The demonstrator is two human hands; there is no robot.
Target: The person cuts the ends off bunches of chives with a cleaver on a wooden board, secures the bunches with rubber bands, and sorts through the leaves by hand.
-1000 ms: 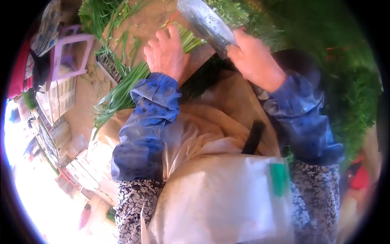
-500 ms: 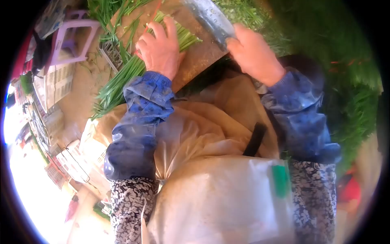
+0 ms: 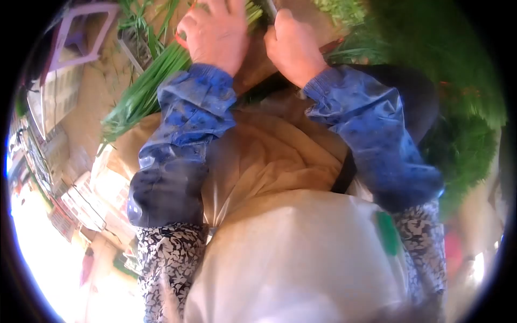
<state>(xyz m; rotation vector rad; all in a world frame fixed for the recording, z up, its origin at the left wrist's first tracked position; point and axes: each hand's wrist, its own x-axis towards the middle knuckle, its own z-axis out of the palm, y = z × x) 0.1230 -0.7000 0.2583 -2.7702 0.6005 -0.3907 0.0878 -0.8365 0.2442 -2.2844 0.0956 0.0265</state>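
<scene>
A bunch of long green leafy stalks, which look like chives (image 3: 148, 86), lies across a brown wooden board (image 3: 257, 56) at the top of the view. My left hand (image 3: 215, 40) is closed over the bunch, with a red tie (image 3: 181, 40) showing beside the fingers. The cut-looking pale ends (image 3: 253, 12) stick out just right of that hand. In my right hand (image 3: 295, 47) is a wide-bladed knife (image 3: 270, 7), close to those ends. Most of the blade is out of frame, so I cannot tell whether it touches the stalks.
Chopped pale green pieces (image 3: 342, 9) lie at the board's far right. A large heap of greens (image 3: 458, 70) fills the right side. A purple plastic stool (image 3: 81, 32) and white crates (image 3: 62, 97) stand on the left. A pale apron (image 3: 291, 253) covers my lap.
My right hand has swung left with the knife, close to my left hand at the stalk ends. The view has shifted, so the board and hands sit higher in frame.
</scene>
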